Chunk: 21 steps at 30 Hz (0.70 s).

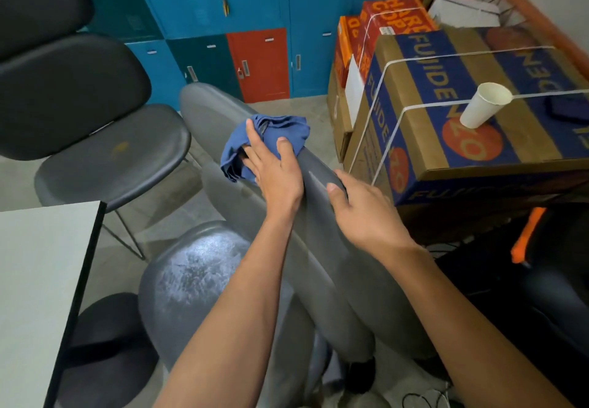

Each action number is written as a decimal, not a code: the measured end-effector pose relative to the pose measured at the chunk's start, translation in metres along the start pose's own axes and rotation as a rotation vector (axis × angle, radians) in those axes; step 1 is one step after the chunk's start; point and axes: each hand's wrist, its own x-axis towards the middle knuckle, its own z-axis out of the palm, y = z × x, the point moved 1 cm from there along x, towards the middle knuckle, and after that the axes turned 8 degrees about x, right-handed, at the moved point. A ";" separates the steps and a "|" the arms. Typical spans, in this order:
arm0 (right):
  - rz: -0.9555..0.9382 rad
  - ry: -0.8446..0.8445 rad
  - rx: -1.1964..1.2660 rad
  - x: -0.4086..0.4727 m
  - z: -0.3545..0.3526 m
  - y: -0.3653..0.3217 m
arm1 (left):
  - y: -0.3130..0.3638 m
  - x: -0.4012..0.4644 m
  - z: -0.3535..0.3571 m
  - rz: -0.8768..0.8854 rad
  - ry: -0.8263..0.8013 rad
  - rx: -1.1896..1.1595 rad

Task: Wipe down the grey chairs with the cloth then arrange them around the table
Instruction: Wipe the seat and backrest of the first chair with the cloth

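A grey chair stands just in front of me, its seat [197, 277] streaked with a wet sheen. Its backrest [322, 241] runs from the upper middle down to the lower right. A crumpled blue cloth [271, 133] lies over the backrest's top edge. My left hand [275, 171] presses on the cloth with straight fingers. My right hand [360, 213] grips the backrest's edge a little nearer to me, thumb on the front face and fingers curled behind it. The white table [38, 280] shows its corner at the lower left.
Two darker chairs [105, 152] stand at the left, one behind the other, and a dark round stool [108, 337] sits under the table edge. Stacked cardboard boxes [478, 139] crowd the right, with a paper cup [484, 104] on top. Blue and red lockers [255, 24] line the back wall.
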 end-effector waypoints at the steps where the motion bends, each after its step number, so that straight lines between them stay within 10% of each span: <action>1: 0.007 -0.010 -0.034 0.001 0.001 0.000 | 0.000 0.001 0.000 -0.005 0.002 -0.006; 9: -0.015 -0.054 -0.166 0.014 0.005 -0.007 | -0.016 -0.062 0.002 -0.017 -0.162 -0.032; 21: -0.078 -0.039 -0.286 0.028 0.010 -0.023 | -0.009 0.043 -0.005 -0.129 0.044 -0.096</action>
